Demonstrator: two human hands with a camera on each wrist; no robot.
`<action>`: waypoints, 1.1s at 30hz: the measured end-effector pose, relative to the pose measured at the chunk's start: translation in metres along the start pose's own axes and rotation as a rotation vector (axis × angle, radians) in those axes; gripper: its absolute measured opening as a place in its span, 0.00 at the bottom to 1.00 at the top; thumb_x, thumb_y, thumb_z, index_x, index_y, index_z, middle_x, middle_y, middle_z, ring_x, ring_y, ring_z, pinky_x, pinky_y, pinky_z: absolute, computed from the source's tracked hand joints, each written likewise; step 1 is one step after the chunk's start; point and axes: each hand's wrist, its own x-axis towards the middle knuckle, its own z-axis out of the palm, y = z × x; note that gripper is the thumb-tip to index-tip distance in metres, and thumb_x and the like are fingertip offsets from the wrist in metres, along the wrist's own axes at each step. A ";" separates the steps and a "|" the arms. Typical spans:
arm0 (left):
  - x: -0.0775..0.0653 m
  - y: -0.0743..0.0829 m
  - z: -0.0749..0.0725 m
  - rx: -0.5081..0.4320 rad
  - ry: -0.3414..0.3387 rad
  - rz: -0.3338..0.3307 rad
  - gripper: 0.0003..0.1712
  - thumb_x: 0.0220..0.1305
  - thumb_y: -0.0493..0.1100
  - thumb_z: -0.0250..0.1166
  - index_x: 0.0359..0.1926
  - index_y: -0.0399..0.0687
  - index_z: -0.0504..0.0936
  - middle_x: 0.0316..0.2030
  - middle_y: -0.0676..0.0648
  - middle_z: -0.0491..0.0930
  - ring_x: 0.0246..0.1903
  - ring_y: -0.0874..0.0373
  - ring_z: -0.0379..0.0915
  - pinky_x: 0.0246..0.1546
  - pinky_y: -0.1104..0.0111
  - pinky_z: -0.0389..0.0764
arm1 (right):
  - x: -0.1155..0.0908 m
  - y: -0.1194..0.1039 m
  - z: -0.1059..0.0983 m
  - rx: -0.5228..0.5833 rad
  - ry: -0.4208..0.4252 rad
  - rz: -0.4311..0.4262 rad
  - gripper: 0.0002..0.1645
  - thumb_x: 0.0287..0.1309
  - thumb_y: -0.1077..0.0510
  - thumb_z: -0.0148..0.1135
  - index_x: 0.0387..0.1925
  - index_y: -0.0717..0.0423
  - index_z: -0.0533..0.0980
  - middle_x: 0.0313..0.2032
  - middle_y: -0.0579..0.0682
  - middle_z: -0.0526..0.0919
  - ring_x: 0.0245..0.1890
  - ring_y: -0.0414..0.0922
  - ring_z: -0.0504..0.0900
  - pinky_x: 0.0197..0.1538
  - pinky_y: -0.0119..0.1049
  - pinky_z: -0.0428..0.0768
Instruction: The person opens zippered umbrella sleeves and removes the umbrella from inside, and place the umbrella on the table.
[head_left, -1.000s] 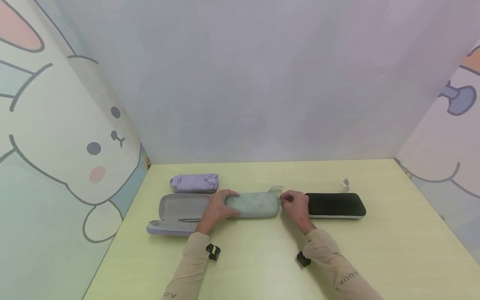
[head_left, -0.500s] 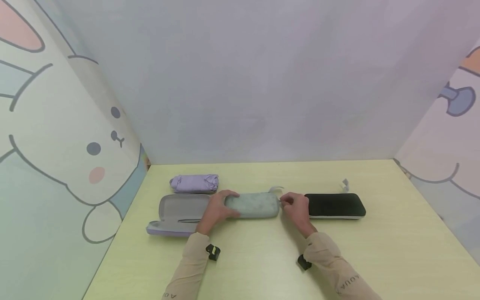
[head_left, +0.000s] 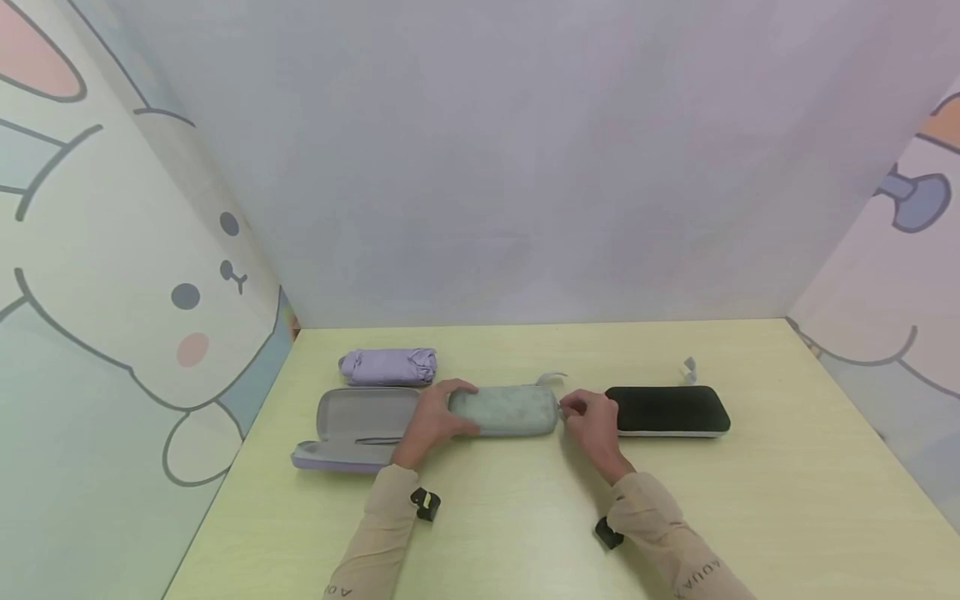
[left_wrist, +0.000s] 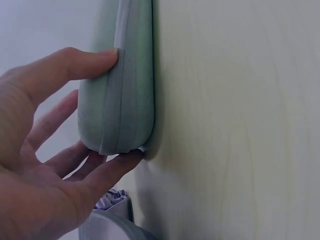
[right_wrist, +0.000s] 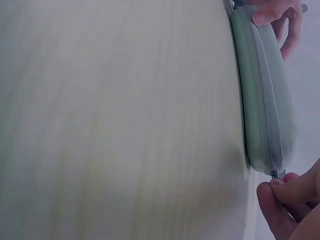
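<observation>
A closed pale green zip case lies on the table between my hands. My left hand holds its left end, with the thumb on the front side and the other fingers around the end and back. At the case's right end, my right hand pinches the small zipper pull between thumb and fingertips. The zipper runs along the near side, and its teeth look joined in the right wrist view. A light strap sticks out behind the case.
Left of my left hand lies an open grey-lined case with a lilac outside. Behind it sits a lilac folded fabric bundle. A black case lies just right of my right hand, a light strap behind it. Walls enclose the table.
My right wrist and sleeve have dropped slightly toward me, while the fingertips stay at the zipper pull. The left hand and the green case have not visibly moved.
</observation>
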 end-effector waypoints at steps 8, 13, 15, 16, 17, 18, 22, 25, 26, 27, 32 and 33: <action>0.000 -0.002 0.001 -0.002 0.012 0.001 0.33 0.28 0.38 0.81 0.44 0.51 0.83 0.50 0.44 0.78 0.54 0.47 0.70 0.58 0.54 0.66 | -0.006 -0.001 -0.001 -0.009 0.034 -0.022 0.09 0.43 0.74 0.63 0.22 0.59 0.84 0.22 0.48 0.84 0.25 0.43 0.81 0.37 0.41 0.76; 0.000 -0.002 0.002 -0.003 0.022 0.009 0.33 0.28 0.37 0.80 0.45 0.49 0.83 0.49 0.44 0.79 0.54 0.47 0.70 0.58 0.55 0.66 | -0.009 -0.001 -0.004 0.006 0.015 -0.009 0.08 0.45 0.73 0.64 0.24 0.60 0.84 0.23 0.50 0.85 0.27 0.46 0.83 0.39 0.45 0.77; -0.001 -0.002 0.002 -0.008 0.025 0.008 0.33 0.28 0.37 0.80 0.45 0.49 0.83 0.49 0.44 0.79 0.54 0.47 0.70 0.58 0.55 0.66 | -0.010 -0.002 -0.005 0.011 0.003 -0.002 0.08 0.45 0.73 0.64 0.24 0.60 0.84 0.24 0.51 0.85 0.27 0.46 0.83 0.39 0.45 0.77; -0.001 -0.001 0.002 -0.011 0.026 0.006 0.33 0.28 0.37 0.80 0.45 0.49 0.83 0.49 0.44 0.79 0.54 0.47 0.70 0.58 0.55 0.66 | -0.011 -0.002 -0.006 0.010 0.000 0.000 0.08 0.45 0.73 0.64 0.24 0.60 0.84 0.24 0.51 0.85 0.27 0.46 0.83 0.39 0.45 0.77; -0.001 -0.001 0.002 -0.010 0.027 0.006 0.33 0.28 0.37 0.80 0.45 0.49 0.83 0.49 0.44 0.79 0.54 0.47 0.70 0.58 0.55 0.66 | -0.011 -0.003 -0.006 0.009 -0.003 0.000 0.08 0.45 0.73 0.64 0.25 0.60 0.84 0.24 0.51 0.85 0.27 0.46 0.83 0.39 0.45 0.77; -0.002 -0.001 0.002 -0.008 0.027 0.007 0.33 0.28 0.37 0.80 0.45 0.49 0.83 0.49 0.44 0.79 0.54 0.47 0.70 0.58 0.55 0.66 | -0.012 -0.003 -0.006 0.009 -0.004 0.000 0.08 0.45 0.73 0.64 0.25 0.60 0.84 0.24 0.51 0.85 0.27 0.46 0.82 0.39 0.44 0.76; -0.002 -0.001 0.003 -0.006 0.031 0.008 0.33 0.28 0.37 0.80 0.44 0.49 0.83 0.49 0.44 0.79 0.53 0.48 0.71 0.57 0.55 0.67 | -0.013 -0.003 -0.007 0.008 -0.005 0.000 0.08 0.44 0.73 0.64 0.24 0.60 0.84 0.23 0.51 0.85 0.26 0.46 0.82 0.38 0.44 0.76; -0.002 -0.002 0.003 -0.007 0.038 0.009 0.33 0.28 0.37 0.80 0.44 0.49 0.83 0.49 0.44 0.79 0.53 0.48 0.71 0.57 0.56 0.67 | -0.013 -0.002 -0.007 0.010 -0.007 0.004 0.08 0.44 0.72 0.64 0.24 0.60 0.84 0.24 0.52 0.85 0.26 0.45 0.82 0.38 0.43 0.76; -0.002 -0.001 0.003 -0.006 0.040 0.007 0.33 0.27 0.37 0.80 0.44 0.49 0.83 0.49 0.44 0.79 0.53 0.48 0.71 0.57 0.56 0.67 | -0.013 -0.002 -0.007 0.011 -0.007 0.006 0.07 0.45 0.72 0.64 0.24 0.60 0.84 0.24 0.52 0.85 0.26 0.45 0.82 0.38 0.42 0.76; -0.002 -0.001 0.003 -0.006 0.040 0.005 0.33 0.27 0.37 0.80 0.44 0.49 0.83 0.49 0.44 0.79 0.53 0.48 0.71 0.57 0.56 0.67 | -0.013 -0.002 -0.006 0.009 -0.006 0.008 0.07 0.45 0.72 0.64 0.24 0.60 0.84 0.23 0.52 0.85 0.26 0.45 0.82 0.37 0.42 0.76; -0.002 -0.001 0.003 -0.016 0.042 -0.008 0.33 0.27 0.37 0.80 0.44 0.49 0.83 0.49 0.44 0.79 0.54 0.48 0.71 0.57 0.56 0.67 | -0.014 -0.002 -0.006 0.005 -0.010 0.018 0.06 0.45 0.71 0.65 0.24 0.59 0.84 0.23 0.53 0.85 0.26 0.45 0.82 0.37 0.42 0.76; -0.002 0.000 0.003 -0.018 0.043 -0.010 0.33 0.27 0.36 0.80 0.44 0.49 0.83 0.49 0.44 0.79 0.54 0.48 0.71 0.58 0.56 0.67 | -0.014 -0.002 -0.006 0.004 -0.011 0.020 0.06 0.45 0.71 0.65 0.24 0.59 0.84 0.24 0.53 0.85 0.26 0.45 0.83 0.37 0.42 0.77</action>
